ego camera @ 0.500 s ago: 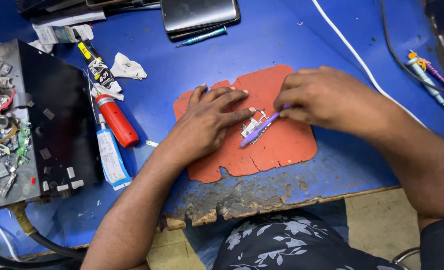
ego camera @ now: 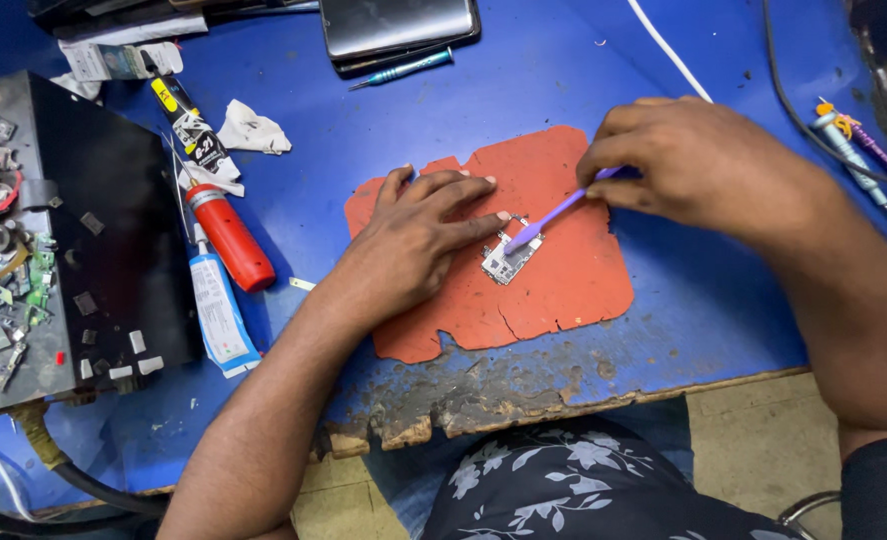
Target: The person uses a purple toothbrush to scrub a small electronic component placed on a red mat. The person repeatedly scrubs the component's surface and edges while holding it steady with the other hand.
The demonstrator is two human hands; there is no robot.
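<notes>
Mat: torn orange rubber work mat (ego camera: 563,290) on the blue bench.
Board: small silvery circuit board (ego camera: 508,262) lying at the mat's centre.
Left hand (ego camera: 418,245): flat on the mat, fingers spread, fingertips pinning the board's left edge.
Right hand (ego camera: 698,165): above the mat's right side, fingers pinched on a purple plastic brush (ego camera: 553,214) whose tip touches the board.

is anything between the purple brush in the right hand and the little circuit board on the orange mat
Nothing visible: the purple brush in the right hand already touches the small circuit board, which left hand fingertips steady on the orange mat.
</notes>
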